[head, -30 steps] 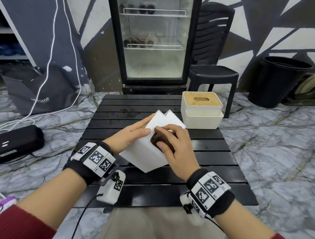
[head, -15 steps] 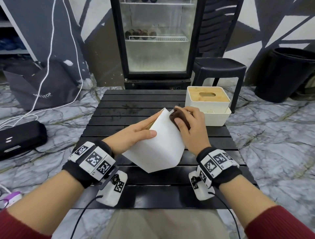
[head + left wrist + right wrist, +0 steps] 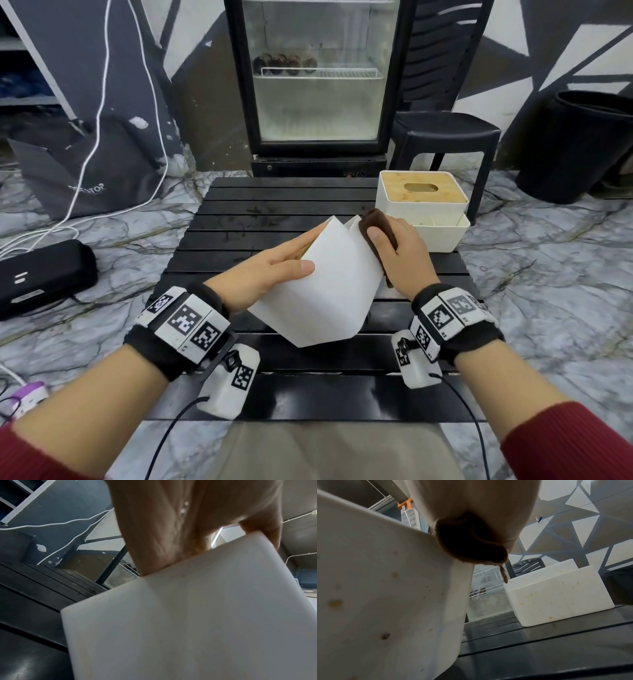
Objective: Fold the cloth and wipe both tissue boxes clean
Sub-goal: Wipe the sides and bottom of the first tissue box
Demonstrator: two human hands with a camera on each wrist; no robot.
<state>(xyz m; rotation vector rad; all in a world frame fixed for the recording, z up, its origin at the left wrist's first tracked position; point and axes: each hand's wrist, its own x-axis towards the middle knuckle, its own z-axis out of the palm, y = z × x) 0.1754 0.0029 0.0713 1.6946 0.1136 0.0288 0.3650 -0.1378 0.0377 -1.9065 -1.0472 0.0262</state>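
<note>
A white tissue box (image 3: 329,284) is tilted up off the black slatted table (image 3: 274,212), near its middle. My left hand (image 3: 274,270) grips its left side, thumb on the near face and fingers on the far side. My right hand (image 3: 394,253) holds a folded dark brown cloth (image 3: 376,222) against the box's right face near its top edge. That face shows small yellow and brown spots (image 3: 335,603). A second white tissue box (image 3: 423,209) with a wooden slotted lid stands at the table's back right; its side is also spotted (image 3: 556,599).
Behind the table stand a glass-door fridge (image 3: 317,78) and a black plastic stool (image 3: 445,133). A black bin (image 3: 582,147) is at the far right. On the marble floor to the left lie a black case (image 3: 41,274), a dark bag (image 3: 85,164) and white cables (image 3: 99,113).
My right hand slid the cloth from the box's near face up and round to its right side. The box stayed tilted in my left hand. The head view dipped and came closer.
</note>
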